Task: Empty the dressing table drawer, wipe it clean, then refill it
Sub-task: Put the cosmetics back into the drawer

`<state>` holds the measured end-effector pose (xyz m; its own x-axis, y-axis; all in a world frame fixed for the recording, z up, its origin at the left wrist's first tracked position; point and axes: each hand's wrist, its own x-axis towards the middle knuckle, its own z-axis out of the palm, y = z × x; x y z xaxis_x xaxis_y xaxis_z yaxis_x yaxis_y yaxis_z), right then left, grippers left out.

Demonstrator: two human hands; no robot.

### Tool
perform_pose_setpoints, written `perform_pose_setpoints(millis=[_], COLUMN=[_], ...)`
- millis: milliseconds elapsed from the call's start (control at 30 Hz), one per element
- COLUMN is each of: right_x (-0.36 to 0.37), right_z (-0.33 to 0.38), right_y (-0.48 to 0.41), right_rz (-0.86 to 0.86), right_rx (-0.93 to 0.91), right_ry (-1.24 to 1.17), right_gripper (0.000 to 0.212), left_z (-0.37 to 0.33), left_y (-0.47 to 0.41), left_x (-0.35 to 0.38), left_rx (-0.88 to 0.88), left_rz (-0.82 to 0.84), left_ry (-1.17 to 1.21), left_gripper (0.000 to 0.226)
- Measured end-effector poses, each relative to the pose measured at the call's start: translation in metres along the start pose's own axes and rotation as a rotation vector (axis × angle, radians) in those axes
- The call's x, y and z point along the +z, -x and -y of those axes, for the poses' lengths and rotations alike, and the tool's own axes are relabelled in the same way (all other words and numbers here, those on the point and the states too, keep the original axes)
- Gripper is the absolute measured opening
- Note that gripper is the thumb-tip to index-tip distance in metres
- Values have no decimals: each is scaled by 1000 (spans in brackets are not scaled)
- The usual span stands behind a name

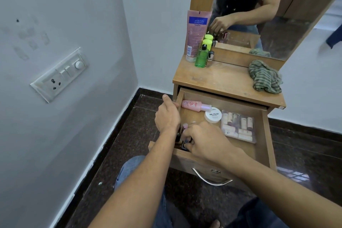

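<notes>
Curling right hand (205, 140) fingers round small dark nail-polish bottles (185, 144) in near-left corner of open drawer (266, 135). Hooking left hand (167, 115) fingers at drawer's left wall; grip unclear.

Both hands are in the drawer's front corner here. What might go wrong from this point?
The small bottles crowded between the left hand and right hand could tip or slip if several are lifted together. The pink bottle lies on its side in the drawer and may roll if the drawer is jolted.
</notes>
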<state>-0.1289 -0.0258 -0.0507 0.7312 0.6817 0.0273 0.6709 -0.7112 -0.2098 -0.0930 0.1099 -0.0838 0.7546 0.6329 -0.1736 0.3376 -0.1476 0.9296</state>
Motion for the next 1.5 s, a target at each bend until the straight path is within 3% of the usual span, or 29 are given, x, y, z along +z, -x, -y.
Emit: perform_pose_setpoints(millis=[400,567,667,733,867,967,1233,1500], right_x=[-38,-98,-128,-136,-133,-125,-117,-127], right_z=[-9,-37,-63,-80,-101,-107,-111,-108], right_y=[-6,-47,-92,-121,-162,-179,-192,-192], right_rz=[11,-250,-432,-487,-459,-416,-405,-304], right_rx=[27,179,306,396,480,486,475,468], right_ry=[-25,-180,-160,-156,-73,2,61,11], right_gripper=[18,14,18,24,31,23,13,18], left_z=[-5,-2,8,13,15,16,18,19], left_y=[1,2,10,12,7,4,2,1], left_x=[-8,-22,-24,-24,-25,-23,-19,-18], left_rx=[-42,138,222,183,9,-58,-43,-73], left_rz=[55,228,232,232,200,174,134,134], left_ry=[19,-125,-122,-40,149,239,219,269], left_gripper=[72,41,37,37,45,50,60,71])
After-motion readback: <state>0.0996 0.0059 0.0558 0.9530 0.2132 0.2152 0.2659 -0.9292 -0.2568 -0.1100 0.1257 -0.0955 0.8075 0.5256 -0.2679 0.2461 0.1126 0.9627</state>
